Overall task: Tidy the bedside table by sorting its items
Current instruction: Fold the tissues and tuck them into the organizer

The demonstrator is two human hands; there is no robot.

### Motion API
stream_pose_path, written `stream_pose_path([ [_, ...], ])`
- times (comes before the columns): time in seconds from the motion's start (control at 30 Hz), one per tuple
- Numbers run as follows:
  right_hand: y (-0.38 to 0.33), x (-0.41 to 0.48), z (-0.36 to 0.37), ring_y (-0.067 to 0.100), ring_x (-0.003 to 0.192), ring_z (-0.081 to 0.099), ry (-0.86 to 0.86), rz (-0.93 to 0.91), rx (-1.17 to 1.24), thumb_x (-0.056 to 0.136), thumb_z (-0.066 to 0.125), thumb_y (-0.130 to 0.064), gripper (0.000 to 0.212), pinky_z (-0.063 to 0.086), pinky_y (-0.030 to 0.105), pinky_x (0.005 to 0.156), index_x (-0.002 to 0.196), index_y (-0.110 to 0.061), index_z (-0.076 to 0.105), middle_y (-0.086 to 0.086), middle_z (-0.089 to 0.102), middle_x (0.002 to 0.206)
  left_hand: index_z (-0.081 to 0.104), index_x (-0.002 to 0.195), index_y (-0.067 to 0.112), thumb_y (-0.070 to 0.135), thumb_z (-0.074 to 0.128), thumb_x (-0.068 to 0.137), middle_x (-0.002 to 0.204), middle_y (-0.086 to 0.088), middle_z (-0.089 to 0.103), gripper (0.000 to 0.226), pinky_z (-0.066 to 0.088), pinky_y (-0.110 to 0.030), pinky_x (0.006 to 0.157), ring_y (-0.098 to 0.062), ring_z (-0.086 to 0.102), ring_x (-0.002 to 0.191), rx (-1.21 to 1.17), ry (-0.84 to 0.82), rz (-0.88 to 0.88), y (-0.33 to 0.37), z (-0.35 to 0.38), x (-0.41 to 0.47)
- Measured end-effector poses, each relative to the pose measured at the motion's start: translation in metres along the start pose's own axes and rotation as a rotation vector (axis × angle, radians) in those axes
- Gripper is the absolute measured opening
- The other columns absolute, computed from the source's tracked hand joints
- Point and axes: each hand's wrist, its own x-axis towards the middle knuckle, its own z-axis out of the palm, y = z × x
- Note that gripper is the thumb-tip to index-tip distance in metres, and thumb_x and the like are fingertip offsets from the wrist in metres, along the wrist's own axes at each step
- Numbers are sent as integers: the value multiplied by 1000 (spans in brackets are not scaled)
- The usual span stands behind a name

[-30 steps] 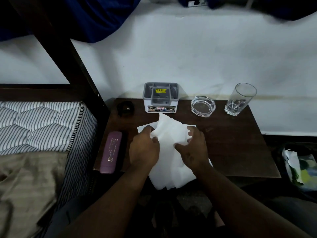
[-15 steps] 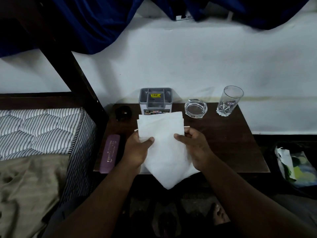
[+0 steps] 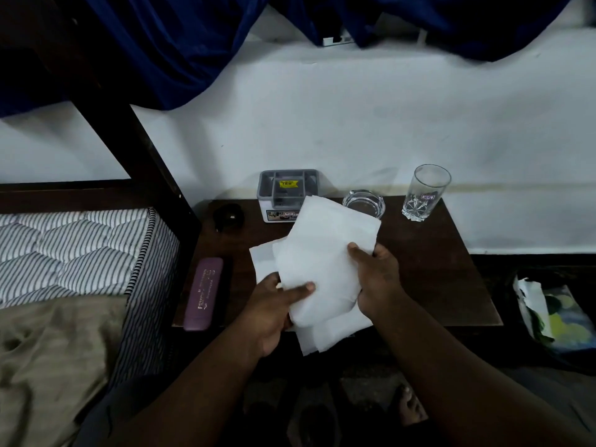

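A stack of white tissue sheets [image 3: 322, 253] hangs above the dark wooden bedside table [image 3: 435, 272], tilted to the right. My left hand [image 3: 274, 308] pinches the lower left edge with its thumb on top. My right hand [image 3: 375, 279] grips the right edge. At the back of the table stand a grey compartment organiser [image 3: 283, 191], a glass ashtray [image 3: 364, 203] and an empty drinking glass [image 3: 424, 193]. A purple case [image 3: 203, 293] lies along the left edge, and a small black round object [image 3: 229, 214] sits at the back left.
A bed with a striped mattress [image 3: 74, 250] and an olive sheet [image 3: 54, 356] adjoins the table on the left, behind a dark bedpost [image 3: 129, 133]. A bag with colourful contents [image 3: 554, 317] sits on the floor at right. Blue cloth [image 3: 180, 43] hangs above.
The tissue stack was lifted off the table, then rotated so its top leans right toward the ashtray. Both hands shifted their hold lower on the sheets.
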Motion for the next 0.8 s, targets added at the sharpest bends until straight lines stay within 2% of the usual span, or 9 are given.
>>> stream_pose_path([
  [0.13, -4, 2, 2, 26, 78, 65, 40, -6, 19, 92, 68, -11, 4, 58, 41, 73, 95, -12, 66, 10, 71, 91, 72, 114, 7, 0, 79, 82, 110, -9, 80, 33, 62, -39, 81, -26, 77, 98, 79, 45, 47, -9, -1, 3],
  [0.17, -6, 3, 1, 26, 77, 65, 54, -14, 20, 92, 69, -11, 6, 57, 41, 72, 90, -14, 65, 9, 70, 89, 72, 113, 8, 0, 78, 84, 108, -8, 80, 31, 62, -38, 78, -25, 77, 96, 102, 44, 60, -8, -2, 3],
  [0.3, -19, 9, -5, 29, 85, 68, 103, -29, 65, 91, 70, -10, 6, 58, 55, 87, 89, -15, 66, 15, 73, 98, 72, 118, 7, 7, 74, 91, 113, -11, 79, 27, 59, -45, 92, -33, 74, 107, 183, 19, 136, 1, -9, 1],
  [0.43, -35, 13, -14, 36, 96, 71, 137, -51, 116, 90, 71, -13, 8, 56, 63, 89, 88, -20, 67, 9, 73, 96, 74, 114, 9, 4, 68, 93, 109, -9, 80, 22, 58, -42, 93, -32, 74, 106, 204, 29, 251, 23, -9, -11],
  [0.53, -43, 15, -20, 32, 96, 70, 151, -76, 126, 92, 70, -13, 8, 55, 64, 90, 89, -20, 66, 4, 71, 95, 74, 114, 10, -3, 62, 92, 113, -13, 78, 28, 58, -41, 92, -28, 74, 104, 73, -51, 297, 39, -9, -25],
  [0.6, -45, 13, -22, 32, 97, 70, 158, -85, 124, 92, 69, -14, 8, 55, 63, 90, 91, -20, 66, 4, 72, 97, 73, 118, 10, 0, 66, 86, 120, -14, 76, 34, 58, -41, 93, -27, 73, 108, -76, -125, 294, 48, -9, -33],
  [0.7, -40, 10, -19, 31, 92, 68, 152, -63, 96, 92, 69, -12, 6, 56, 61, 89, 95, -15, 66, 14, 72, 104, 69, 127, 10, 7, 64, 79, 131, -15, 71, 48, 53, -47, 104, -29, 69, 118, -265, -209, 280, 55, -11, -37],
  [0.77, -31, 2, -14, 31, 88, 66, 92, -21, 39, 91, 69, -10, 4, 58, 55, 83, 94, -12, 66, 18, 71, 100, 65, 135, 9, 8, 64, 81, 137, -14, 67, 54, 47, -52, 112, -31, 64, 127, -368, -264, 248, 58, -10, -37],
  [0.8, -25, -3, -10, 30, 85, 66, 51, 8, 20, 92, 69, -10, 4, 57, 50, 77, 95, -10, 67, 17, 70, 96, 62, 139, 8, 10, 71, 77, 140, -15, 65, 62, 45, -54, 113, -32, 62, 130, -418, -295, 222, 58, -9, -36],
])
